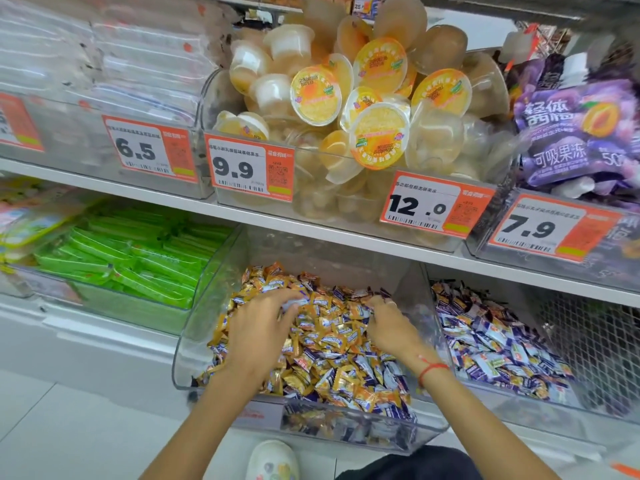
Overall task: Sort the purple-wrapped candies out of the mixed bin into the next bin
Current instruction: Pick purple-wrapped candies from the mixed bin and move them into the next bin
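Note:
The clear mixed bin (pixel 194 341) on the lower shelf holds a heap of orange-wrapped candies (pixel 329 327) with purple-wrapped candies (pixel 394 374) scattered among them, mostly toward the front. The bin to its right (pixel 540 410) holds mainly purple-wrapped candies (pixel 491 344). My left hand (pixel 258 336) lies on the heap at the bin's left, fingers curled into the candies. My right hand (pixel 389 322) reaches into the heap at the right rear, fingers bent down among wrappers; what either hand holds is hidden.
A bin of green packets (pixel 138 261) stands to the left. The upper shelf carries jelly cups (pixel 346 98), purple pouches (pixel 575 133) and orange price tags (pixel 249 166). A shoe (pixel 273 460) shows on the floor below.

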